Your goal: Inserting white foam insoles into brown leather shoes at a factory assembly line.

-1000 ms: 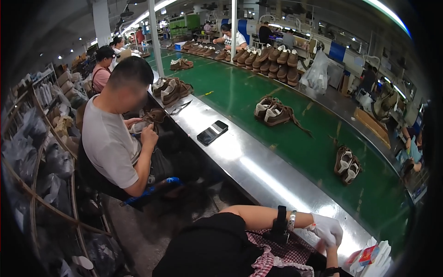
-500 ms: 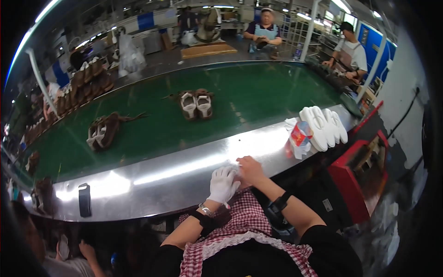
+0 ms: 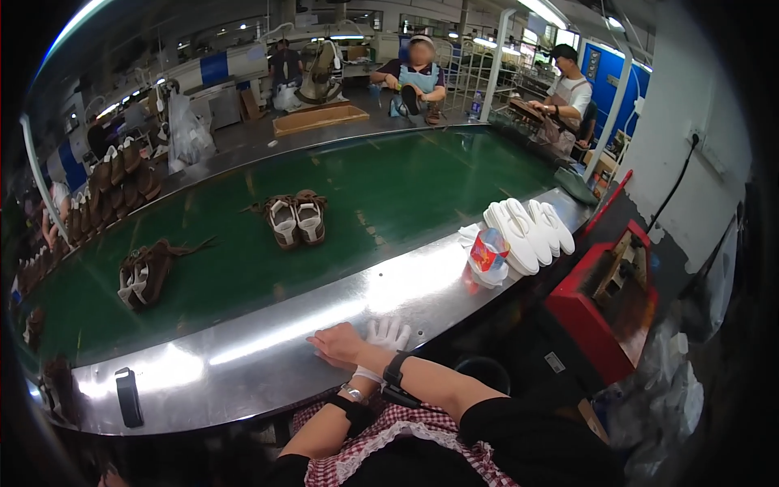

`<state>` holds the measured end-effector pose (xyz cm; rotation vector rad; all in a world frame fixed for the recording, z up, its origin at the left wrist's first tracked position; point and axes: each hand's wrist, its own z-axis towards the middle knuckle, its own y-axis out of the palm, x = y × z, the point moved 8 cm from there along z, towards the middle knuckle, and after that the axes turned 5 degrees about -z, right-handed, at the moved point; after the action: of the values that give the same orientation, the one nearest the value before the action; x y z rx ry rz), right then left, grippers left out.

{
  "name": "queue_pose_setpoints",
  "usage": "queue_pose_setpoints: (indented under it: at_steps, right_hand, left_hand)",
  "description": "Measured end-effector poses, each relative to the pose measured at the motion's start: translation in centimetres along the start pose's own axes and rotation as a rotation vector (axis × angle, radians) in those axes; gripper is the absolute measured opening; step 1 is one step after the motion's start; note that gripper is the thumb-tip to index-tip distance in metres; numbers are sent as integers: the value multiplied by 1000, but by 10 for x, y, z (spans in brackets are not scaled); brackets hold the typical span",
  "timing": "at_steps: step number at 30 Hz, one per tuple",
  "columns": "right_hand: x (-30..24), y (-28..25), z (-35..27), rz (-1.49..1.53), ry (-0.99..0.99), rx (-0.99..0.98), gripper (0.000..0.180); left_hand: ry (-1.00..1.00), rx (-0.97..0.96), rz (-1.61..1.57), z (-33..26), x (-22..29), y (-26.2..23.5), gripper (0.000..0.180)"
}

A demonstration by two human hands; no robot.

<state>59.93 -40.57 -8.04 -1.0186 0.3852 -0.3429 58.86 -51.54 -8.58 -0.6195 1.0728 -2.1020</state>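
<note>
Right hand (image 3: pixel 339 346), bare, lies flat and open across the gloved left hand (image 3: pixel 387 333), fingers spread on the steel ledge (image 3: pixel 243 365); nothing is gripped. Both rest just inside the ledge's near edge, so a slip could drop them off it. Beyond them the green belt (image 3: pixel 243 260) carries shoes (image 3: pixel 297 217); a glove cuff could catch there. Free room lies left toward the phone (image 3: pixel 128 396); right, a packet (image 3: pixel 487 256) and white insoles (image 3: pixel 527 231) crowd in.

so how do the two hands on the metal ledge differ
The left hand wears a white glove; the right hand is bare. The arms cross, so the left hand lies farther right and mostly behind the right hand, which shows whole in front. Both rest flat on the metal ledge, empty, each wrist wearing a dark band.
</note>
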Motion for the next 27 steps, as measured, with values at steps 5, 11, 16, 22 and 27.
queue_pose_setpoints:
  at_steps: [5, 11, 16, 22, 27]
  right_hand:
    - [15, 3, -1, 92, 192, 8, 18]
    - [13, -44, -6, 213, 122, 496, 14]
    - [22, -16, -4, 83, 260, 39, 21]
    - [31, -12, -5, 106, 352, 101, 16]
    - [18, -46, -3, 219, 197, 500, 10]
  left_hand:
    - [-55, -101, -6, -1, -3, 4, 45]
    - [-6, -36, 34, 5, 5, 3, 40]
    - [-6, -7, 27, 3, 4, 0, 38]
    - [-9, -36, 32, 6, 6, 0, 38]
    - [-3, -18, 38, 2, 4, 0, 38]
